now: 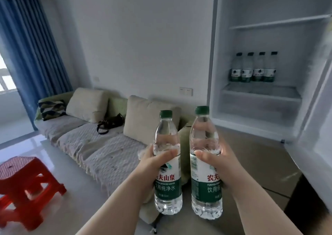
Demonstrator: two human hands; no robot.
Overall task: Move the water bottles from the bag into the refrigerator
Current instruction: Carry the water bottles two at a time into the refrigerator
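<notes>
I hold two clear water bottles with green caps and green-white labels upright in front of me. My left hand [152, 164] grips the left bottle [167, 137] around its middle. My right hand [218, 164] grips the right bottle [203, 134] the same way. The open refrigerator [260, 98] stands ahead to the right, with several matching bottles [253, 69] lined up at the back of its middle shelf. A pale green bag [149, 215] shows partly below and behind the held bottles.
The fridge door [316, 144] swings open at the right edge. A sofa [93, 141] with cushions and a black handbag [111, 123] runs along the wall. A red plastic stool [27, 186] stands at the lower left. Blue curtains [30, 45] hang at the left.
</notes>
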